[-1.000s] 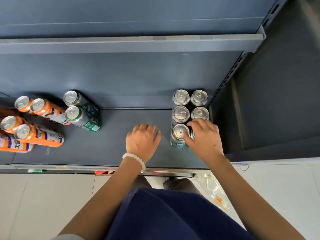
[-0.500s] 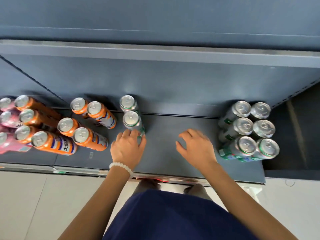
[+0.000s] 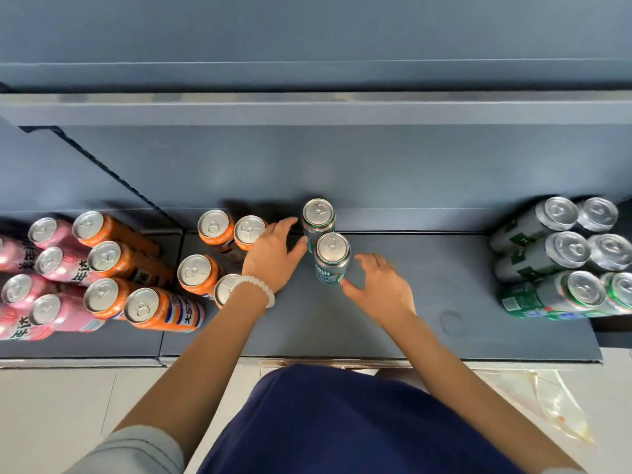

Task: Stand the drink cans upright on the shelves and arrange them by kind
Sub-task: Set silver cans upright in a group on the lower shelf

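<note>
1. Count, green cans: two stand upright mid-shelf, the rear green can [image 3: 318, 215] near the back wall and the front green can [image 3: 331, 256] just before it. Six more form the green group [image 3: 561, 258] at the right end of the shelf [image 3: 444, 285], two wide and three deep.
2. Count, orange cans: four in the orange cluster [image 3: 219, 254] just left of the left hand, one partly hidden by the wrist. Four more in the left orange group [image 3: 116, 268], beyond the shelf joint.
3. Count, pink cans: at least four tops show in the pink group [image 3: 34, 265] at the far left; the frame edge cuts the group, so the full number cannot be told.
4. Left hand [image 3: 273, 256]: not closed on anything. Fingers are loosely extended, thumb tip at or just beside the left side of the two green cans; actual contact cannot be confirmed. A white bead bracelet [image 3: 258, 287] sits on the wrist.
5. Right hand [image 3: 379, 285]: not gripping, fingers spread and lightly curved. Thumb lies close to the lower right side of the front green can; contact is unclear.
6. Pose: both forearms reach forward and down onto the shelf, palms down, flanking the two green cans.
</note>
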